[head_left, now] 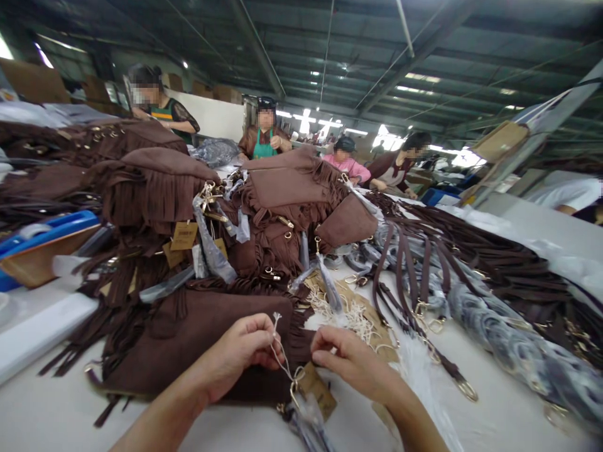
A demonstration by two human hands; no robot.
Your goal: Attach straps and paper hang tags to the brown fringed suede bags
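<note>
A white string [281, 355] runs from the fingers of my left hand [252, 345] down to a gold ring and clasp [294, 390]. My left hand is pinched on this string. A brown paper tag [318, 390] hangs beside the clasp, and a strap in plastic wrap [311, 427] lies below it. My right hand [346, 355] is just right of the string, above the tag, its fingers curled; whether they hold anything is too small to tell. Under my left hand lies a brown fringed bag [188, 333].
More brown fringed bags [287, 185] are piled ahead. Loose white strings [353, 317] lie beyond my right hand. Brown straps [509, 270] cover the right side. A blue tape dispenser [51, 235] stands left. Several people work across the table.
</note>
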